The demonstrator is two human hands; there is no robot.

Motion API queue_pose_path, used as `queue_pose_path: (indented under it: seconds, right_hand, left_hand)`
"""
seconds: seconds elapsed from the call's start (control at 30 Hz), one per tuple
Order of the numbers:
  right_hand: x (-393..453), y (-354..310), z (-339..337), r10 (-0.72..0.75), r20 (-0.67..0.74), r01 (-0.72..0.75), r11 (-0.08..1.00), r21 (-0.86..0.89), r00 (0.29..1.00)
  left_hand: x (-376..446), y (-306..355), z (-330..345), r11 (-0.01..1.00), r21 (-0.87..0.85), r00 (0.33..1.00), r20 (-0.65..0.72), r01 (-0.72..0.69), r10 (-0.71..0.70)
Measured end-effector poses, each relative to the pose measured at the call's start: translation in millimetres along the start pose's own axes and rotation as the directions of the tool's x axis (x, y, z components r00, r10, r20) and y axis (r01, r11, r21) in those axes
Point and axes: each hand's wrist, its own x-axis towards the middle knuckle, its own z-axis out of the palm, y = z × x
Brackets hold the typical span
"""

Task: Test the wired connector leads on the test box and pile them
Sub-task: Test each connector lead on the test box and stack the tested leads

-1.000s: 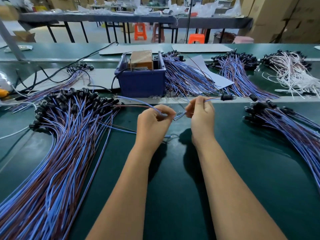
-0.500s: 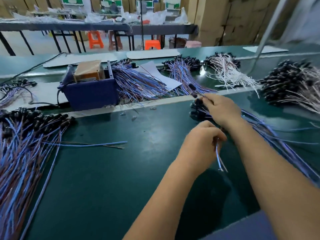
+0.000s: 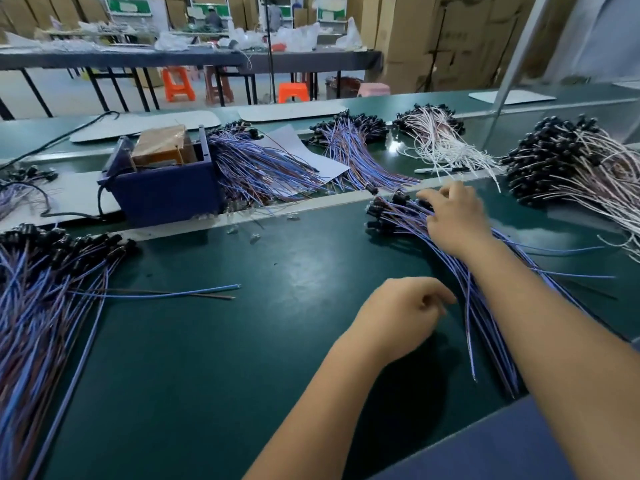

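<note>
While right hand (image 3: 453,220) rests on leads (image 3: 408,216), blue box (image 3: 166,192) holding brown block (image 3: 162,143)

On the surface (image 3: 277,341), the test box (image 3: 166,192) stands at the far left-centre. One lead pile (image 3: 41,306) lies left, in front of the box; another pile (image 3: 450,271) lies right, under the right hand (image 3: 453,220). The left hand (image 3: 398,317) hovers just left of that pile. More bundles (image 3: 349,150) lie behind.

Bare green mat (image 3: 277,341) lies open between the left lead pile (image 3: 45,306) and right pile (image 3: 450,265); the blue box (image 3: 166,192) blocks the far side.
</note>
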Motion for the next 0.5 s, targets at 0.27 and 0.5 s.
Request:
queue_pose_path:
  seconds: [0.27,0.5]
  right_hand:
    - [-26,-130,16,-0.237,-0.201,0.285,0.922,0.262,0.951]
    - [-57,-263,43,-0.424,-0.076,0.386,0.718,0.58,0.903]
  left_hand:
    - [-18,-40,-79,0.955,-0.183,0.731,-0.615,0.233,-0.296]
    - [-53,-75,-155,0.923,-0.24,0.451,-0.818,0.3,-0.359]
